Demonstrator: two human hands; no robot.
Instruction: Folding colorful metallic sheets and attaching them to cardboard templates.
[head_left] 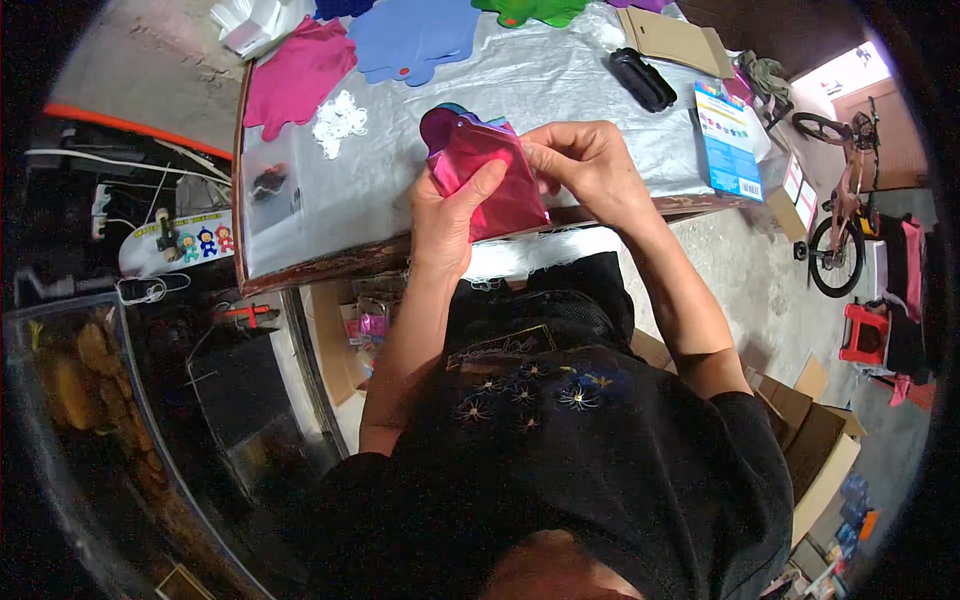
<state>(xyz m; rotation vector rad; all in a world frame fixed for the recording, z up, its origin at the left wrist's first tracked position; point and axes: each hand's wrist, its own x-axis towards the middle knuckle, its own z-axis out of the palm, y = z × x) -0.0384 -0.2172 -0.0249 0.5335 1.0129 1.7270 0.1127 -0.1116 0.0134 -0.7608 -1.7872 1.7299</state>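
Just above the table's near edge I hold a shiny pink foil-like bundle [505, 195], with purple and teal rounded layers showing at its upper left end. My left hand [442, 225] is closed round its left side, thumb pressed flat on the pink face. At the bundle's upper right edge, my right hand [595, 175] is closed in a pinch; its fingertips are partly hidden. Left of the bundle lies a heap of thin white loops [340, 124]. Beyond it, a pink scalloped sheet [300, 75] and a light blue one [415, 40] are spread out.
A silver cloth [380, 190] covers the table. On it are a clear bag [272, 195], a black case [642, 80], brown cardboard [675, 40], a green sheet [530, 10] and a blue package [728, 140] at the right edge. A skateboard [185, 242] stands left; a bicycle [840, 220], right.
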